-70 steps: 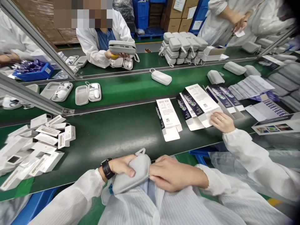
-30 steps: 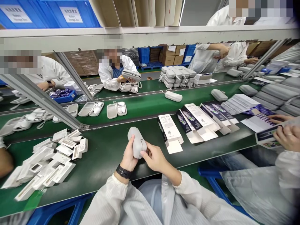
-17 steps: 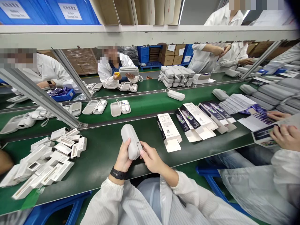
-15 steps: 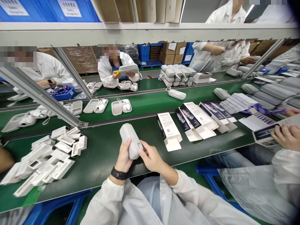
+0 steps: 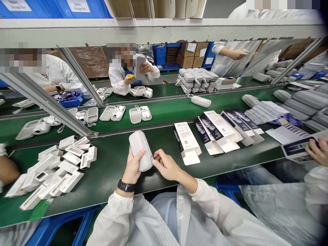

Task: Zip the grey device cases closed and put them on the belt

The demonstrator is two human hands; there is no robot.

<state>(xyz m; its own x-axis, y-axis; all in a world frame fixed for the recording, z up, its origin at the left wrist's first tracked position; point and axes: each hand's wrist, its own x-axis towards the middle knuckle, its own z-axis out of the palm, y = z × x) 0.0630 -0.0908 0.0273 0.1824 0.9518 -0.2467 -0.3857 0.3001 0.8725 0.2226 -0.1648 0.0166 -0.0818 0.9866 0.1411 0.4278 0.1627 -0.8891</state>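
Note:
A closed light-grey zippered case (image 5: 140,151) is tilted upright above the near bench edge. My left hand (image 5: 133,164) is closed around its left side and lower part, with the thumb across the front. At the case's lower right edge, the small zipper pull (image 5: 151,157) shows uncovered. My right hand (image 5: 166,165) is just beside that pull, fingers curled but apart, the thumb tip close to the case edge. Left of my hands lies a heap of small white boxes (image 5: 69,167). To the right lies a white and dark carton (image 5: 186,141) with its end flap open.
More open cartons (image 5: 217,131) lie further right. Open grey cases (image 5: 112,113) and a closed one (image 5: 201,101) rest on the green belt beyond. Slanted metal posts (image 5: 77,99) and a shelf beam (image 5: 164,32) cross the view. A co-worker's hand (image 5: 317,152) holds a carton at right.
My right hand has drawn slightly away from the zipper pull, its fingers further apart. The case has turned slightly in my left hand. Across the belt, a co-worker has raised a grey case upright.

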